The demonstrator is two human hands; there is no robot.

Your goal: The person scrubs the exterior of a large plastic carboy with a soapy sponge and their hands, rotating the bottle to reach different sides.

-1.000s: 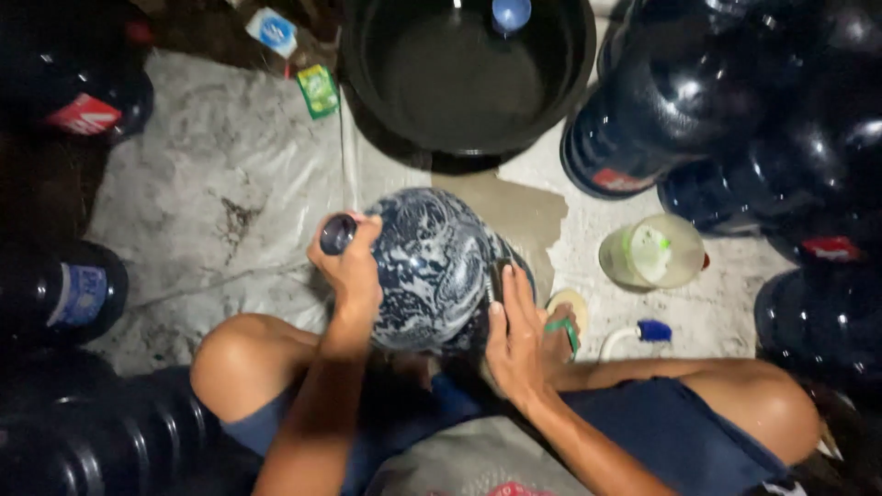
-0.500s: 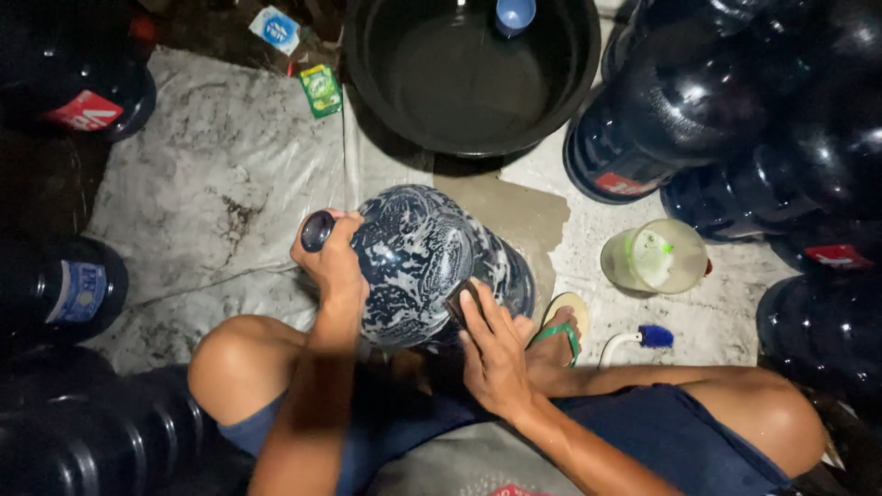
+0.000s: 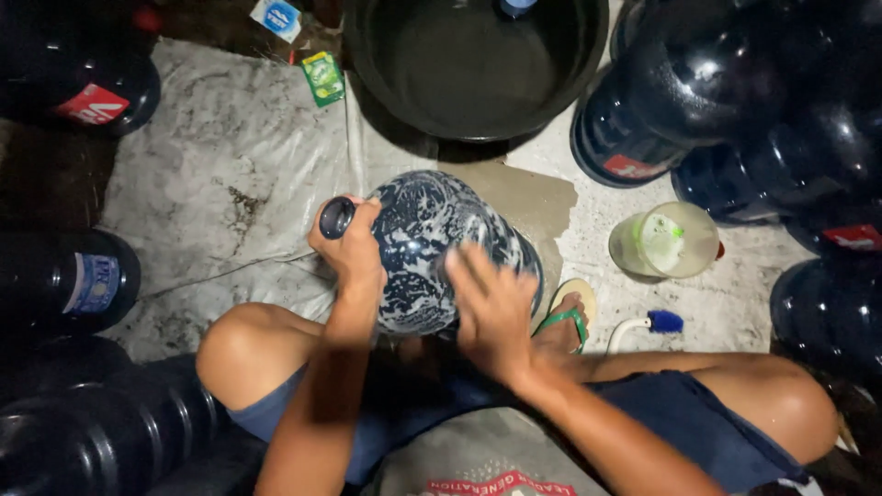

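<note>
**Soapy water jug tipped on its side between two hands**

Head view: a person sits low on a grey tarp (image 3: pixel 211 193) spread over the floor, knees apart. Between the knees lies a big blue water jug (image 3: pixel 432 253), foam-streaked, tilted so its long axis runs from the neck at upper left to the base at lower right, near the tarp's right edge. The left hand (image 3: pixel 354 253) is closed around the jug's neck (image 3: pixel 337 218), just below the open mouth. The right hand (image 3: pixel 491 308) lies flat, fingers spread and blurred, on the jug's broad shoulder; it presses the surface rather than gripping it. Both hands touch the jug, the left at its narrow end, the right on its body.

Beyond the jug stands a black basin (image 3: pixel 473 69). Dark jugs (image 3: pixel 698 92) crowd the right side, and a pale plastic dipper (image 3: pixel 663 241) sits beside them.
</note>
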